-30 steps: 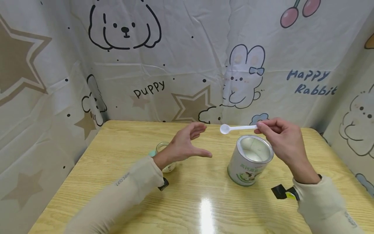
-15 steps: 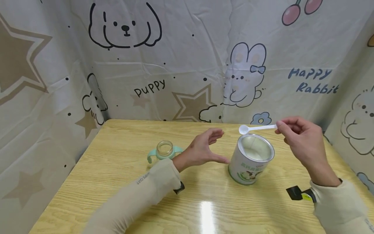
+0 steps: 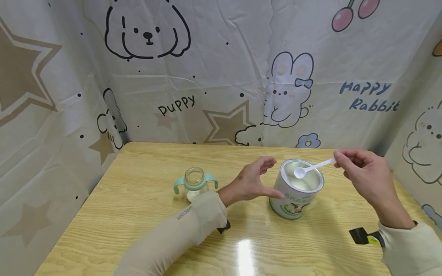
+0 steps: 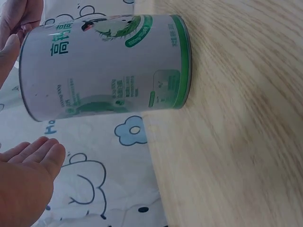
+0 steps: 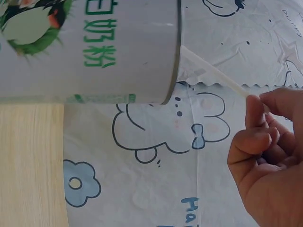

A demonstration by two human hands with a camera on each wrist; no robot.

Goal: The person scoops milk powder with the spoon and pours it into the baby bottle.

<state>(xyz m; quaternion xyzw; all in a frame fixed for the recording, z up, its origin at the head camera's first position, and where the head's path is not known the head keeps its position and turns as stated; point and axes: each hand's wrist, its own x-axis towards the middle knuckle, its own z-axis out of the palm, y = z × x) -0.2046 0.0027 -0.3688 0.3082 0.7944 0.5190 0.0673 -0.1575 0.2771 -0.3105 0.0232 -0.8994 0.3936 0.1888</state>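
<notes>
Two hands work over a pale wood-grain worktop (image 3: 145, 214), boxed in on the far, left and right sides by a cartoon-print curtain (image 3: 207, 76) with a puppy, a rabbit and stars. Curtain meets worktop right at the far edge; broad bare wood lies at near left and near centre, with a glare spot near the front.

Milk powder tin (image 3: 296, 189): round metal can, lid off, silver rim, white body with a green band at the base, green lettering and an animal picture on the label; white powder visible inside. It stands upright right of centre, well in from the far and right edges.

Left hand (image 3: 253, 180) is spread wide, fingers relaxed, thumb and fingers cupping around the tin's left side; thumb tip at or just off the tin wall, actual contact cannot be told. Left wrist view shows the fingers on either side of the tin with a gap between them and its wall. Beige sleeve runs back to near left.

Right hand (image 3: 367, 174) hangs at the right of the tin, fingertips pinching the handle end of a white plastic scoop (image 3: 312, 168). Scoop slants down to the left, its bowl over the tin's open mouth, inside the rim line; whether it touches powder cannot be told.

Baby bottle (image 3: 195, 184): small clear glass, open top, mint-green collar with two handles, a little white at the bottom. Upright left of the tin, apart from both hands, open wood around it.
</notes>
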